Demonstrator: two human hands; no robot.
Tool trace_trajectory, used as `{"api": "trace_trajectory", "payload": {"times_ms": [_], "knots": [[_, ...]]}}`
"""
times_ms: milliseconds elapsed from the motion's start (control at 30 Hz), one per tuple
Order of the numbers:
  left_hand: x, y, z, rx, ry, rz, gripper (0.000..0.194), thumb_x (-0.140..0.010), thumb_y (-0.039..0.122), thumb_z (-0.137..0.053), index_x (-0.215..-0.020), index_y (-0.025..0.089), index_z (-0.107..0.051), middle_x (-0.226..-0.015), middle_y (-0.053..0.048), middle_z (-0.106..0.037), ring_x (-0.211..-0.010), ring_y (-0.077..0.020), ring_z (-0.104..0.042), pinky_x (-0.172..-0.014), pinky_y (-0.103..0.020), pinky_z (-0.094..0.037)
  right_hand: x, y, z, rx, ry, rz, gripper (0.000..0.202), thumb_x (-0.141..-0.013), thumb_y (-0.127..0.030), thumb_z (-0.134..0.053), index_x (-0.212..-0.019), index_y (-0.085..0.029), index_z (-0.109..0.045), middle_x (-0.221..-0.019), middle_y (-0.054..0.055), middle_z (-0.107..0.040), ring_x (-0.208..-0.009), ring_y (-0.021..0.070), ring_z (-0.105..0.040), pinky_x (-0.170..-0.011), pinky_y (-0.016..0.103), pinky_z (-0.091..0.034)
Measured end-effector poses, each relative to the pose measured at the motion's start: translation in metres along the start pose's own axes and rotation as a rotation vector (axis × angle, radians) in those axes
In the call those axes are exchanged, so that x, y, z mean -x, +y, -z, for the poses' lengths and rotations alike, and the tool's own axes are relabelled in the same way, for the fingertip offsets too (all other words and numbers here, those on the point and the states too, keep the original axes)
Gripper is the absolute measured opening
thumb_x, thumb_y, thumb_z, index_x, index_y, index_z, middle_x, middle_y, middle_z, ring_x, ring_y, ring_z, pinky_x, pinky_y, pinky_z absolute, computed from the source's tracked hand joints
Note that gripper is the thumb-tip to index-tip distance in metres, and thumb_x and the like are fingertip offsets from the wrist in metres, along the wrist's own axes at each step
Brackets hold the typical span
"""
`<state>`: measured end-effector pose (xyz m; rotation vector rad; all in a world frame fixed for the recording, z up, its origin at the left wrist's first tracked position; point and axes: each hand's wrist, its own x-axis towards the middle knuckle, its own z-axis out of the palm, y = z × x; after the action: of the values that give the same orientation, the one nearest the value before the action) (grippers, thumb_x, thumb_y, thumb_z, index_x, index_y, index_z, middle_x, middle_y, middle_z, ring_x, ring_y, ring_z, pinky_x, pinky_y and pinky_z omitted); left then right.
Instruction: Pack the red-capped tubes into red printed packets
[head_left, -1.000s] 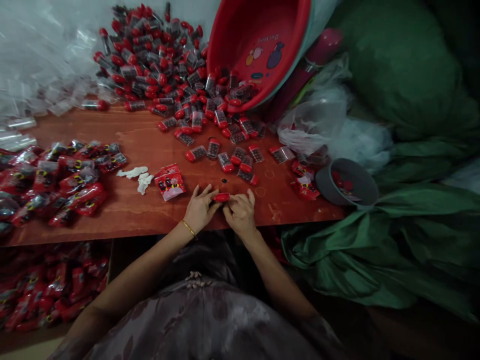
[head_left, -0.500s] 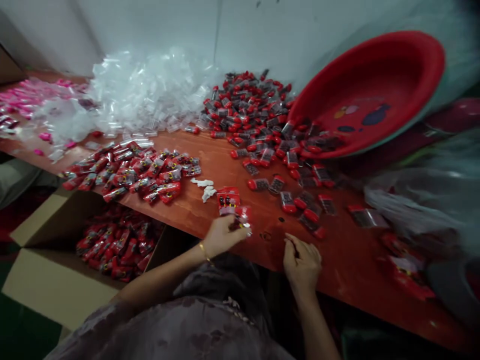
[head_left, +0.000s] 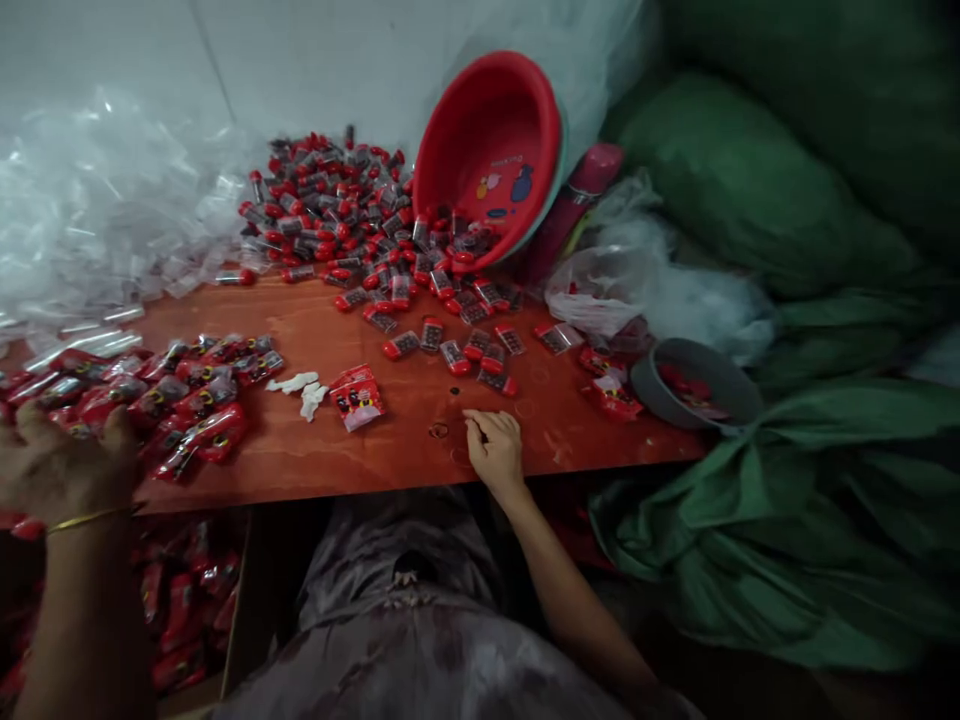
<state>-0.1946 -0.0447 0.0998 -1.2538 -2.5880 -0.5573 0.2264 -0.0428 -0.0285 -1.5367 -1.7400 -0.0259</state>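
Left hand (head_left: 64, 465) spread over red packets (head_left: 180, 395) — right hand (head_left: 493, 450) loosely curled, empty — print unreadable

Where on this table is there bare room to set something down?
Bare wood lies between the wrapped packets and the right hand, around the small packet stack. Crowded: capsule pile by the red basin, plastic heap.

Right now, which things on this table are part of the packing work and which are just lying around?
In use:
left hand over the packed red sachets
right hand resting on the table
loose red-capped pieces
tipped red basin

Lying about:
green cloth
grey bowl
white scraps
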Motion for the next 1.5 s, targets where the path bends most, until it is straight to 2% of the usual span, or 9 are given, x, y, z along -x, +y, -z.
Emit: {"api": "trace_trajectory", "payload": {"times_ms": [67, 267, 467, 667, 833, 1000, 1200, 1333, 1500], "knots": [[0.019, 0.021, -0.008, 0.103, 0.145, -0.133, 0.057, -0.080, 0.056, -0.046, -0.131, 0.030, -0.040, -0.151, -0.003, -0.033, -0.129, -0.0355, -0.040, -0.102, -0.056, -0.033, 0.000, 0.001, -0.001, 0.023, -0.017, 0.002, 0.022, -0.088, -0.021, -0.046, -0.093, -0.019, -0.068, -0.087, 0.006, -0.073, -0.082, 0.0201, -0.062, -0.086, 0.036, -0.042], [0.062, 0.080, -0.056, 0.123, -0.073, -0.547, 0.042, -0.086, 0.045, -0.044, -0.113, 0.017, -0.061, -0.136, -0.014, -0.051, -0.134, -0.0348, -0.035, -0.107, -0.051, -0.027, -0.024, -0.006, -0.007, 0.169, -0.125, 0.047, 0.035, -0.089, -0.033, -0.046, -0.113, -0.013, -0.061, -0.116, 0.015, -0.064, -0.101, 0.0280, -0.055, -0.086, 0.040, -0.041], [0.051, 0.091, -0.078, 0.090, -0.206, -0.607, 0.044, -0.085, 0.042, -0.048, -0.118, 0.016, -0.060, -0.134, -0.017, -0.052, -0.132, -0.0383, -0.036, -0.103, -0.056, -0.029, -0.069, -0.009, -0.034, 0.278, -0.143, 0.040, 0.044, -0.088, -0.031, -0.046, -0.127, -0.012, -0.052, -0.132, 0.018, -0.053, -0.118, 0.0345, -0.043, -0.099, 0.054, -0.028], [0.040, 0.096, -0.095, 0.097, -0.317, -0.738, 0.041, -0.084, 0.039, -0.049, -0.118, 0.017, -0.061, -0.122, -0.013, -0.064, -0.126, -0.0323, -0.046, -0.106, -0.052, -0.026, -0.066, -0.002, -0.046, 0.296, -0.182, 0.065, 0.042, -0.088, -0.026, -0.044, -0.128, -0.014, -0.052, -0.134, 0.014, -0.053, -0.123, 0.0333, -0.040, -0.103, 0.061, -0.016], [0.044, 0.093, -0.095, 0.081, -0.259, -0.749, 0.035, -0.089, 0.035, -0.038, -0.092, 0.024, -0.071, -0.092, -0.007, -0.075, -0.093, -0.0239, -0.066, -0.099, -0.040, -0.035, -0.058, -0.003, -0.041, 0.263, -0.121, 0.085, 0.037, -0.087, -0.026, -0.047, -0.122, -0.014, -0.056, -0.124, 0.015, -0.060, -0.115, 0.0286, -0.046, -0.104, 0.054, -0.020], [0.058, 0.086, -0.095, 0.058, -0.165, -0.595, 0.043, -0.090, 0.041, -0.035, -0.101, 0.017, -0.069, -0.076, -0.011, -0.073, -0.071, -0.0232, -0.067, -0.094, -0.040, -0.038, -0.060, -0.001, -0.041, 0.285, -0.053, 0.032, 0.037, -0.088, -0.030, -0.047, -0.119, -0.013, -0.057, -0.114, 0.016, -0.064, -0.104, 0.0291, -0.049, -0.098, 0.053, -0.023], [0.058, 0.091, -0.091, 0.097, -0.253, -0.513, 0.034, -0.089, 0.031, -0.039, -0.091, 0.017, -0.070, -0.092, -0.015, -0.072, -0.109, -0.0315, -0.059, -0.102, -0.053, -0.029, -0.057, -0.003, -0.038, 0.313, -0.086, 0.006, 0.037, -0.087, -0.032, -0.048, -0.115, -0.014, -0.061, -0.101, 0.016, -0.065, -0.093, 0.0298, -0.049, -0.092, 0.054, -0.026], [0.073, 0.110, -0.070, 0.155, -0.153, -0.672, 0.037, -0.088, 0.027, -0.041, -0.117, 0.018, -0.062, -0.132, -0.015, -0.055, -0.132, -0.0338, -0.038, -0.108, -0.056, -0.021, -0.049, -0.009, -0.033, 0.348, -0.089, -0.047, 0.041, -0.086, -0.036, -0.048, -0.117, -0.011, -0.059, -0.110, 0.019, -0.062, -0.098, 0.0324, -0.048, -0.092, 0.054, -0.027], [0.088, 0.134, -0.072, 0.217, -0.299, -0.876, 0.034, -0.083, 0.042, -0.054, -0.113, 0.028, -0.065, -0.137, -0.009, -0.052, -0.132, -0.0340, -0.038, -0.106, -0.055, -0.027, -0.044, -0.010, -0.031, 0.348, -0.100, -0.024, 0.040, -0.087, -0.036, -0.047, -0.118, -0.012, -0.058, -0.124, 0.019, -0.056, -0.108, 0.0337, -0.045, -0.095, 0.054, -0.026]]}}
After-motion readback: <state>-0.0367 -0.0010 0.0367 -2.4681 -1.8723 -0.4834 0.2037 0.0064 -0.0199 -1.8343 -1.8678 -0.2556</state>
